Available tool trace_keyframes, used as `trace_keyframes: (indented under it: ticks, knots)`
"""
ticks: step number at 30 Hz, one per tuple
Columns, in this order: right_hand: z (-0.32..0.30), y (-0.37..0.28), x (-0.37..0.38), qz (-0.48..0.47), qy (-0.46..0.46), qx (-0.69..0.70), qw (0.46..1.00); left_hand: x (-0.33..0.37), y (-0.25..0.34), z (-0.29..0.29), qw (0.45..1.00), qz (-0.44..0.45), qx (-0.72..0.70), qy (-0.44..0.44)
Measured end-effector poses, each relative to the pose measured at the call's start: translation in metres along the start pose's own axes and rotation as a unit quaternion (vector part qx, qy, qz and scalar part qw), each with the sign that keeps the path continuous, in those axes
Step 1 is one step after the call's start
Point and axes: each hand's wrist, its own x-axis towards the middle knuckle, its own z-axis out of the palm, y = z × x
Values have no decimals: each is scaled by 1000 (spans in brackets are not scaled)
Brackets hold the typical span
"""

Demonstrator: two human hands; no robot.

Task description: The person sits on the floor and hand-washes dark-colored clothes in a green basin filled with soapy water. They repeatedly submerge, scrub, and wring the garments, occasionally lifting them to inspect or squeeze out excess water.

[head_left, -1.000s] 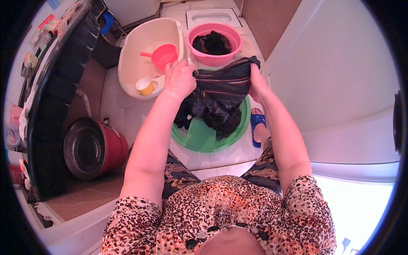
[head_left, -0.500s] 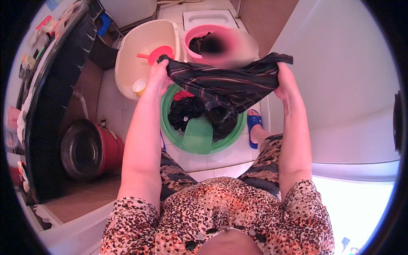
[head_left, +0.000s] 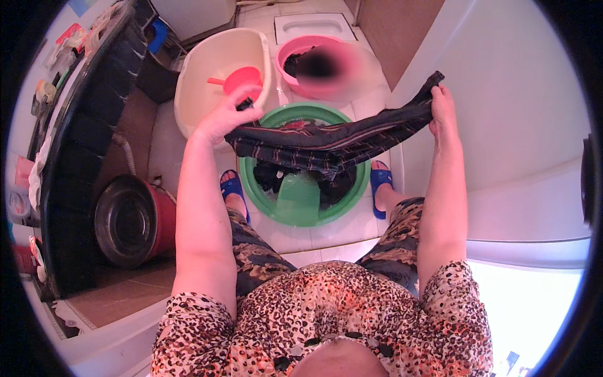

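A dark striped garment point(head_left: 342, 139) is stretched sideways between my two hands, above a green basin point(head_left: 359, 188). My left hand point(head_left: 229, 116) is closed on its left end, where a bit of black cloth shows between thumb and fingers. The right end is gripped in my right hand point(head_left: 443, 112), held a little higher, with a dark tip of cloth sticking up past the fingers. Beneath the garment, the basin holds dark wet clothes point(head_left: 269, 177), something red, and a green ribbed washboard point(head_left: 298, 198) at its near side.
Beyond my left hand stands a cream tub point(head_left: 188, 88) with a red dipper point(head_left: 242, 80) in it. A pink basin point(head_left: 282, 47) with dark clothes sits farther back, partly blurred. Dark and red basins point(head_left: 125, 220) lean at left. A pale smooth panel point(head_left: 502, 138) rises at right.
The garment has been pulled wider and straighter and hangs less low. My right hand has moved right and slightly up; my left hand has shifted slightly left, its fingers now raised.
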Motion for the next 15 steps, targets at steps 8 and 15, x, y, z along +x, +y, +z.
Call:
trace_keyframes:
  ticks: [8,15]
  knots:
    - [-20,-22,-5,-53,-54,26,997,9,-19,56,817,-128,545,-138]
    - [13,-30,-54,-106,-387,-431,808,22,-11,-1,894,38,223,386]
